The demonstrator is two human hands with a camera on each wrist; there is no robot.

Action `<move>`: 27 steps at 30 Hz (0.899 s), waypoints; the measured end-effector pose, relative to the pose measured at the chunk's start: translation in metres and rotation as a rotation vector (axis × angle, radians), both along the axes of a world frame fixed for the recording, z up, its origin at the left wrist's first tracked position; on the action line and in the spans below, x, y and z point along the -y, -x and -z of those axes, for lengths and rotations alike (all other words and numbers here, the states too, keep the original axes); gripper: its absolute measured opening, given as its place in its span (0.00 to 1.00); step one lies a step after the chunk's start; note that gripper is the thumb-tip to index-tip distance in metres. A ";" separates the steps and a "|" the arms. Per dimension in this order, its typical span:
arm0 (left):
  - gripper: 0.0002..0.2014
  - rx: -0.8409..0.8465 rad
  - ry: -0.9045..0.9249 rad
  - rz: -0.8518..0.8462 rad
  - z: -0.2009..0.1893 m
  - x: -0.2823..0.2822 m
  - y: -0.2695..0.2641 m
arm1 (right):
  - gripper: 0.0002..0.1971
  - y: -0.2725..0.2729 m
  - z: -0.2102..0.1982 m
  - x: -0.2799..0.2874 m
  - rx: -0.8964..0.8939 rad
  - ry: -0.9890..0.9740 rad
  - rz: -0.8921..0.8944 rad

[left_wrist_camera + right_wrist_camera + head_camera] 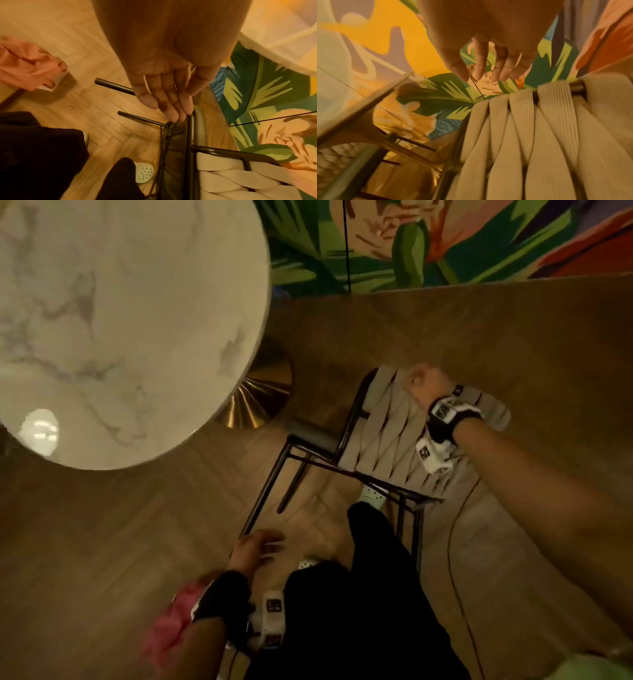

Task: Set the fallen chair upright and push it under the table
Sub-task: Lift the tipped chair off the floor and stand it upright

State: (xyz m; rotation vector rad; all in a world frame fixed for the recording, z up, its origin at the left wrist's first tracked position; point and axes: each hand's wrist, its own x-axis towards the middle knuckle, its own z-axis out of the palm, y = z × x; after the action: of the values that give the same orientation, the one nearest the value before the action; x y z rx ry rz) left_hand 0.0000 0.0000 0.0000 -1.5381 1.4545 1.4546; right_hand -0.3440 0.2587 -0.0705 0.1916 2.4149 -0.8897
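Observation:
The chair (387,440), a black metal frame with beige woven straps, lies tipped over on the wooden floor right of the round marble table (120,320). Its legs (263,491) point toward me. My right hand (419,381) hovers over the top rail of the backrest. In the right wrist view that hand (488,73) hangs with loose fingers just above the strapped rail (530,92), holding nothing. My left hand (270,546) is by the end of one leg. In the left wrist view its straight fingers (173,115) reach the frame corner (164,125); a grip does not show.
The table's gold base (263,402) stands just left of the chair. A painted mural wall (445,241) runs close behind. A dark cable (455,542) trails on the floor at the right. My legs and white clogs (371,494) stand between the chair legs. Pink cloth (171,621) hangs by my left arm.

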 end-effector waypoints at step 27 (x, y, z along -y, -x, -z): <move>0.05 -0.227 -0.122 0.144 0.038 -0.007 0.220 | 0.37 -0.029 -0.001 0.001 0.420 -0.194 -0.437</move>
State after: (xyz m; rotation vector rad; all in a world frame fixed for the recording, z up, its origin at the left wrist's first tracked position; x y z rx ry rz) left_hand -0.2204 0.0070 -0.0378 -1.2009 1.5387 1.6394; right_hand -0.3154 0.2576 -0.0694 -0.0735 2.0288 -0.3725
